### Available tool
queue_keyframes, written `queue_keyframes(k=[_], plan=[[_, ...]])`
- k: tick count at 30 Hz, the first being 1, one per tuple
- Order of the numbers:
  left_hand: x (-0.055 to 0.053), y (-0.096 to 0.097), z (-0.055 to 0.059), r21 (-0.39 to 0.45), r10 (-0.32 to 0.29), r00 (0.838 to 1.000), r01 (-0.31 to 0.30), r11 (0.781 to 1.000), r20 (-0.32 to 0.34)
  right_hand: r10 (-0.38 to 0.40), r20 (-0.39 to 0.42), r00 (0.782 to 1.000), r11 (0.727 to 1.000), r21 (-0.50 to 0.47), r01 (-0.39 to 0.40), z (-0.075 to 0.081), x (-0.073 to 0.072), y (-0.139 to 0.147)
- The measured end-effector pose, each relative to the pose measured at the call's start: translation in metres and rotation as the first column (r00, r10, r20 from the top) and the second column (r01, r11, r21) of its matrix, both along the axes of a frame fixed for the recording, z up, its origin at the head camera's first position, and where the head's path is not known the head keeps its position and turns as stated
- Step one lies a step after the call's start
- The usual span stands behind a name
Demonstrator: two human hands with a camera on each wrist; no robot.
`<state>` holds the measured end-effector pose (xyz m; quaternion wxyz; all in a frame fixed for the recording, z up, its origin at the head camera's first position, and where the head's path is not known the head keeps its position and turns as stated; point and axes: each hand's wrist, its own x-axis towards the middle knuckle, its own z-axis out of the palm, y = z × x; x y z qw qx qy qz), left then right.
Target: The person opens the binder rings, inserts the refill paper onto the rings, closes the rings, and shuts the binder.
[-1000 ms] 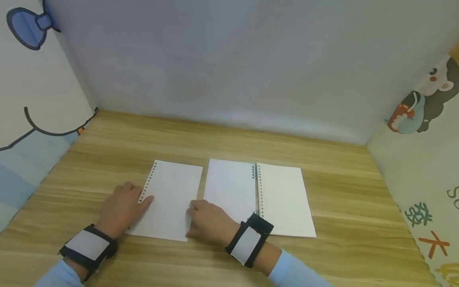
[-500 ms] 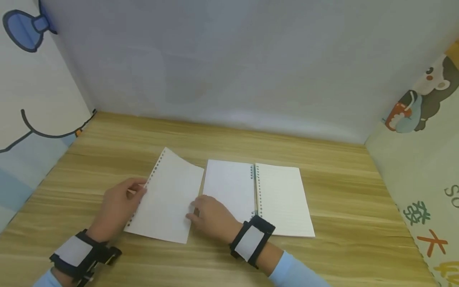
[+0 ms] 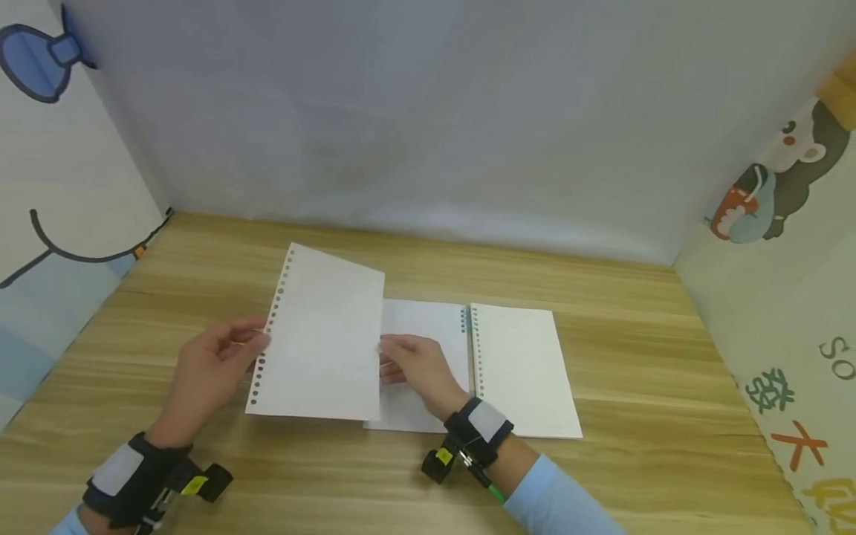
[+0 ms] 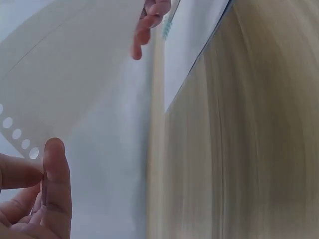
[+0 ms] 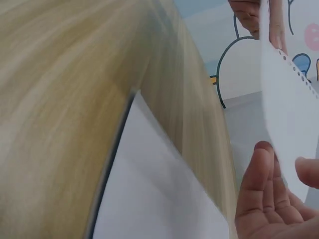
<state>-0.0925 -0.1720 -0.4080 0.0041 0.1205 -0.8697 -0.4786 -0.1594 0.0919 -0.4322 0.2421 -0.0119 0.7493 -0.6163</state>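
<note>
A white loose-leaf sheet [image 3: 321, 342], with punched holes along its left edge, is held up off the table and tilted. My left hand [image 3: 207, 371] pinches the punched edge between thumb and fingers, seen close up in the left wrist view. At the opposite edge is my right hand [image 3: 428, 375]; in the right wrist view the sheet [image 5: 286, 104] runs between its thumb and fingers. Behind that hand lies an open ring-bound notebook, with a plain white left side [image 3: 424, 319], blue-green rings [image 3: 464, 321] and a faintly lined right page [image 3: 524, 371]. The sheet overlaps the notebook's left edge in the head view.
The wood-grain table [image 3: 635, 357] meets a plain pale back wall [image 3: 414, 134]. Side panels with cartoon drawings stand at left and right. Each wrist wears a black strap with a small camera, such as the right camera [image 3: 438, 464].
The sheet lay flat on the table; the left hand lifted its punched edge first, and now it is raised and tilted. The right hand has moved up and turned at the other edge.
</note>
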Motion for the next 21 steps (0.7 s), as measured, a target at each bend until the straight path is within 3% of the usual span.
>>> queue_keyframes(k=[4,9,15,21], plan=[[-0.012,0.017,-0.003,0.093,-0.081,0.995,0.076,0.993,0.050,-0.065,-0.008,0.998,0.996,0.063,0.066,0.008,-0.006,0.016],[-0.027,0.043,-0.005,0.204,-0.152,0.988,0.148,0.968,0.004,-0.134,-0.048,0.990,0.980,0.143,0.140,0.019,-0.013,0.042],[-0.042,0.073,-0.008,0.243,-0.235,0.971,0.236,0.941,-0.033,-0.207,-0.075,0.975,0.953,0.209,0.219,0.022,-0.017,0.073],[-0.055,0.105,-0.014,0.225,-0.282,0.959,0.272,0.935,0.012,-0.306,-0.083,0.948,0.925,0.210,0.317,0.019,-0.020,0.103]])
